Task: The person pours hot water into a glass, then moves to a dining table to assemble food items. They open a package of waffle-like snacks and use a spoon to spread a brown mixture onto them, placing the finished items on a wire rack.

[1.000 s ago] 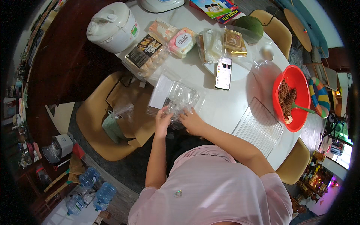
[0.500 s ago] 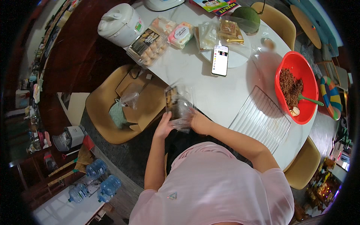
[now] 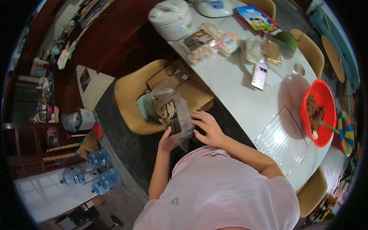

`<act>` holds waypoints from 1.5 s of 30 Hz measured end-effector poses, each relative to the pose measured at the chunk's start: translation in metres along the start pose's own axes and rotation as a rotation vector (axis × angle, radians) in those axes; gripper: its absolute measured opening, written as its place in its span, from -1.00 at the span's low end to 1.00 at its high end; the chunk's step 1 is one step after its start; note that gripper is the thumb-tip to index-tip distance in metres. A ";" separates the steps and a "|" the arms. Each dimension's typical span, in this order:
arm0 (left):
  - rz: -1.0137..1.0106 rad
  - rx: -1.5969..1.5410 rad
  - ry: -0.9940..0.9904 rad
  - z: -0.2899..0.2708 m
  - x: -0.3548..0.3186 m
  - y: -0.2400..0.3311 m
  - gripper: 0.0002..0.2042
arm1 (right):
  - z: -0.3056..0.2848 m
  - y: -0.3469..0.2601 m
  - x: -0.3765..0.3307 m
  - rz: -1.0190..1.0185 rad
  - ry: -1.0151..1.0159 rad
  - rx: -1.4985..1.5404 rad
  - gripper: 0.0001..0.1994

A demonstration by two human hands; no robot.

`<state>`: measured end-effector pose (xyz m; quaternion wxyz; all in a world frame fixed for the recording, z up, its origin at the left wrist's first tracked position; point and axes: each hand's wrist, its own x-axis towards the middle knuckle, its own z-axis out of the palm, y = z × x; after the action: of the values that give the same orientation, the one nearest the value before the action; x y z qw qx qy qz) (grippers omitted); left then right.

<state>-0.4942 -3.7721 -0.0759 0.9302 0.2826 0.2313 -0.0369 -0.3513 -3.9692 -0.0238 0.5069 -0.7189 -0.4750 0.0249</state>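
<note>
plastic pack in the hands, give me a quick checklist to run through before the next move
1. Left hand gripping the plastic pack: ok, it holds the lower end.
2. Right hand closed on the pack: not ok, its fingers are spread at the right edge; contact is unclear.
3. Pack empty: cannot tell, the clear plastic is too blurred.
4. Cardboard box in full view: not ok, the pack covers part of it.
5. Phone clear of the hands: ok, it lies apart on the table.
6. Red bowl clear of the hands: ok, it is farther right.
</note>
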 end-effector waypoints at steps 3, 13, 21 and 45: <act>0.185 0.012 0.076 -0.037 -0.052 0.040 -0.50 | 0.064 -0.023 0.034 0.320 -0.100 0.256 -0.46; 0.532 0.047 0.509 -0.215 -0.217 0.194 -0.45 | 0.367 -0.144 0.171 0.584 -0.649 0.790 -0.20; 0.497 0.126 0.697 -0.297 -0.269 0.286 -0.34 | 0.506 -0.162 0.266 0.659 -0.553 0.869 -0.38; 0.369 0.572 1.395 -0.677 -0.288 0.652 -0.60 | 0.955 -0.135 0.735 0.423 -0.644 0.400 -0.14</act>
<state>-0.8980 -2.8766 -0.1104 0.4512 0.5037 0.6940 0.2469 -0.5314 -2.7706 -0.0577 0.4459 -0.6436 -0.4370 0.4427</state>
